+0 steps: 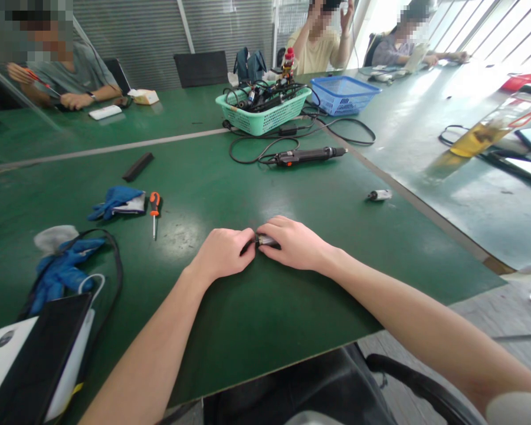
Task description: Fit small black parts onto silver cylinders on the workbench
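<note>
My right hand (292, 242) is closed around a small silvery cylinder (266, 240), partly hidden by the fingers. Against its left end, my left hand (230, 251) pinches a small dark piece (248, 245); whether the two pieces are joined I cannot tell. Both hands rest low over the green table, fingertips almost touching. Off to the right lies a short white cylinder with a dark tip (379, 195). Left of my hands is an orange-and-black screwdriver (154, 206), its shaft toward me.
A corded electric screwdriver (310, 156) lies beyond my hands, below a green basket (265, 121) of cabled tools and a blue basket (345, 97). Blue gloves (119, 200), a dark bar (138, 166) and a phone (39, 360) are left. Several people sit across the table (194, 195).
</note>
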`<act>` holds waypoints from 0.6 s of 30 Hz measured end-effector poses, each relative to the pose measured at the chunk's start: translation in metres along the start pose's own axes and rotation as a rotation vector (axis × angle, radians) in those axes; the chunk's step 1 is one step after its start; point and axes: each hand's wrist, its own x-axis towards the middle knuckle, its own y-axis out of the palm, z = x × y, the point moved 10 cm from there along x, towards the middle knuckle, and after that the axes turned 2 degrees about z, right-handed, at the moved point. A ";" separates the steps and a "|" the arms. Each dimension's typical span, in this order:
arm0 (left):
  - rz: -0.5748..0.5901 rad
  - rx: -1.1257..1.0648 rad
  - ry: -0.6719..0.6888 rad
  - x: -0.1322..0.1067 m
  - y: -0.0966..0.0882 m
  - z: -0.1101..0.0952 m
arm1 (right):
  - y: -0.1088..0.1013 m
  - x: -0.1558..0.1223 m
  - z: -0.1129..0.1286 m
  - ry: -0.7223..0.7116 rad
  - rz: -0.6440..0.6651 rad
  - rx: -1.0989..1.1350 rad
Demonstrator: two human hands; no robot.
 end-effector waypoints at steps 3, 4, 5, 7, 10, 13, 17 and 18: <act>-0.002 -0.013 0.005 0.000 -0.001 -0.001 | 0.000 0.000 0.000 -0.003 -0.004 0.004; -0.002 -0.014 0.007 0.000 0.000 -0.001 | 0.000 0.000 0.000 -0.003 -0.005 0.004; -0.003 -0.015 0.007 0.000 0.000 -0.001 | 0.000 0.000 0.000 -0.003 -0.005 0.005; -0.002 -0.010 0.010 0.000 0.001 -0.001 | -0.001 0.000 0.001 -0.004 -0.002 0.003; 0.000 0.004 0.011 0.000 0.002 -0.001 | -0.002 0.000 0.004 -0.025 0.007 -0.013; 0.011 0.015 -0.005 0.000 0.002 0.000 | -0.004 -0.001 0.007 -0.056 -0.002 -0.050; 0.029 0.032 -0.047 0.001 0.002 0.003 | -0.007 -0.005 0.012 -0.113 -0.005 -0.096; 0.032 0.033 -0.057 0.001 0.002 0.003 | -0.007 -0.006 0.014 -0.132 0.003 -0.108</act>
